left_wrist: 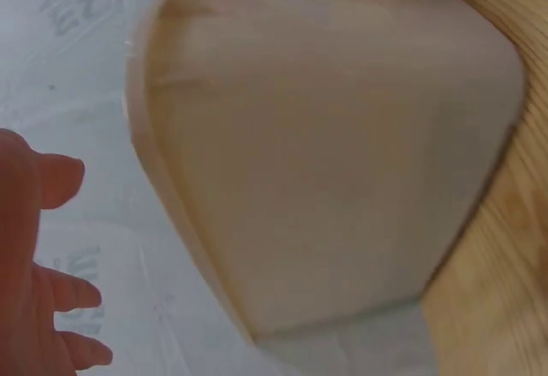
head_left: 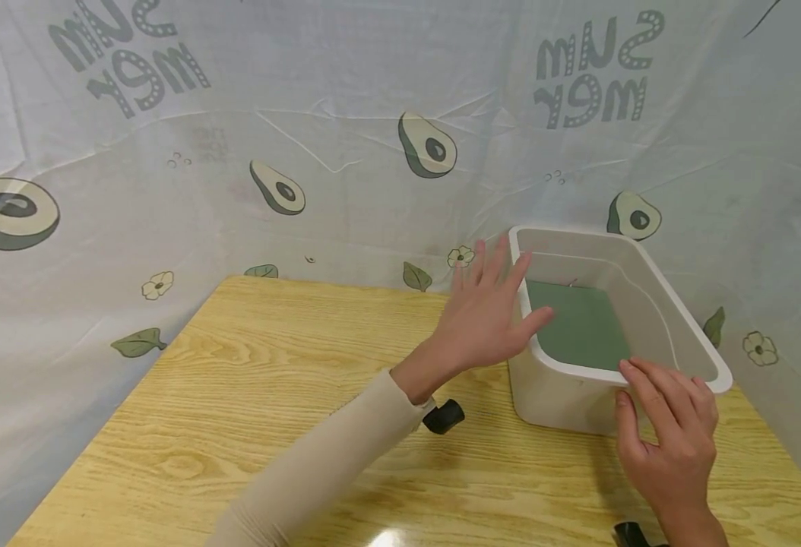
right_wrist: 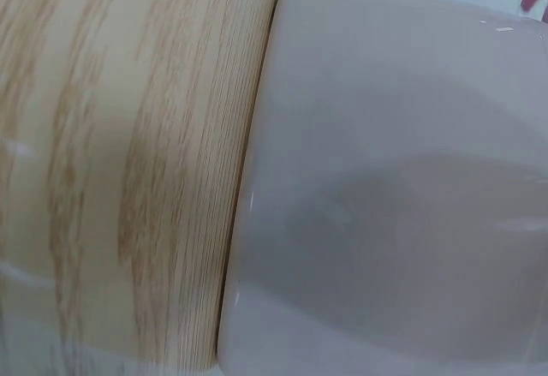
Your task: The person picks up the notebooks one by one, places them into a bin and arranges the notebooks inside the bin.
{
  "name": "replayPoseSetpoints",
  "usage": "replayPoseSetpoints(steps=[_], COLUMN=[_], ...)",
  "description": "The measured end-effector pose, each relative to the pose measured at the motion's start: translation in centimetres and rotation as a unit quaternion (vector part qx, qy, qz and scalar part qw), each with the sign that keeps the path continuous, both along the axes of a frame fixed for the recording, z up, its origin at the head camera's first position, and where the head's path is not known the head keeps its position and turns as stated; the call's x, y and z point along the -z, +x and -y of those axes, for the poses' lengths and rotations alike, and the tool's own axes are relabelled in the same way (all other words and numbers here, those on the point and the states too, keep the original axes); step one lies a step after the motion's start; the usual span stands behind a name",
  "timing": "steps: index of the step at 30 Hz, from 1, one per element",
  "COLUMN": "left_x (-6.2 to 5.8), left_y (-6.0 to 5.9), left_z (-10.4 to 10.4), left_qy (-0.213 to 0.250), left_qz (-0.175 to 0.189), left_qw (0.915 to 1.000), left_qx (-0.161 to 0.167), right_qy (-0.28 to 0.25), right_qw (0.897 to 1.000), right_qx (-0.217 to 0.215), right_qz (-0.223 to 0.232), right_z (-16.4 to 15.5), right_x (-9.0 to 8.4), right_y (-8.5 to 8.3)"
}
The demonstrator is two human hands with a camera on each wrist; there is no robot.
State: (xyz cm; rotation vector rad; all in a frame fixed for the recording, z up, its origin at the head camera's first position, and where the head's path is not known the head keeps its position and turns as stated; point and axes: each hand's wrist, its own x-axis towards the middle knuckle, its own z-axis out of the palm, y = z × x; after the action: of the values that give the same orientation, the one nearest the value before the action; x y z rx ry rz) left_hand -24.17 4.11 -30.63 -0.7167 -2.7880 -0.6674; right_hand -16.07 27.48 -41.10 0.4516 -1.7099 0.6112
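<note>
A white plastic bin (head_left: pixel 568 403) with a rounded rim stands on the right part of the wooden table, its bottom showing flat green. My right hand (head_left: pixel 674 433) pinches the near rim toward its right corner, fingertips over the edge and thumb against the outer wall. Beside the left rim is my left hand (head_left: pixel 479 319), fingers spread and straight, thumb overlapping the rim in the head view. In the left wrist view, the same hand (left_wrist: pixel 43 265) is apart from the bin's side wall (left_wrist: pixel 325 162). The right wrist view is mostly filled by the bin's near wall (right_wrist: pixel 402 179).
The wooden table (head_left: pixel 236 395) extends to the left. Behind it hangs a pale curtain (head_left: pixel 346 91) printed with avocados, leaves and lettering, close to the bin's far side. Black wrist camera mounts (head_left: pixel 444 416) are on both wrists.
</note>
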Motion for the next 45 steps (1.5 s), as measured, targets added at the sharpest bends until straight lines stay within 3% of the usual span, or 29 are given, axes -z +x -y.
replayPoseSetpoints(steps=[3, 8, 21, 28, 35, 45], left_x=[1.2, 2.6, 3.0, 3.2, 3.4, 3.3], left_y=[0.3, 0.5, 2.8, 3.3, 3.4, 3.9], left_z=[2.1, 6.1, 16.6, 21.2, 23.4, 22.4], left_qy=[-0.059, -0.062, -0.045, -0.043, -0.036, 0.000], left_qz=[-0.035, -0.036, -0.040, -0.038, -0.048, -0.040], left_qw=[0.9970, 0.9954, 0.9904, 0.9846, 0.9813, 0.9840], left_qx=[-0.034, -0.063, -0.124, -0.165, -0.183, -0.174], right_qy=[0.000, -0.003, -0.010, -0.014, -0.008, 0.006], right_qw=[1.000, 1.000, 0.999, 0.999, 1.000, 1.000], right_qx=[-0.009, -0.017, -0.021, -0.020, -0.011, -0.004], right_qz=[-0.002, -0.009, -0.027, -0.030, -0.029, -0.010], right_z=[0.3, 0.7, 0.9, 1.1, 0.8, 0.0], right_x=[0.2, 0.1, -0.1, -0.1, -0.1, 0.1], right_y=[-0.2, -0.4, -0.4, -0.3, 0.0, 0.0])
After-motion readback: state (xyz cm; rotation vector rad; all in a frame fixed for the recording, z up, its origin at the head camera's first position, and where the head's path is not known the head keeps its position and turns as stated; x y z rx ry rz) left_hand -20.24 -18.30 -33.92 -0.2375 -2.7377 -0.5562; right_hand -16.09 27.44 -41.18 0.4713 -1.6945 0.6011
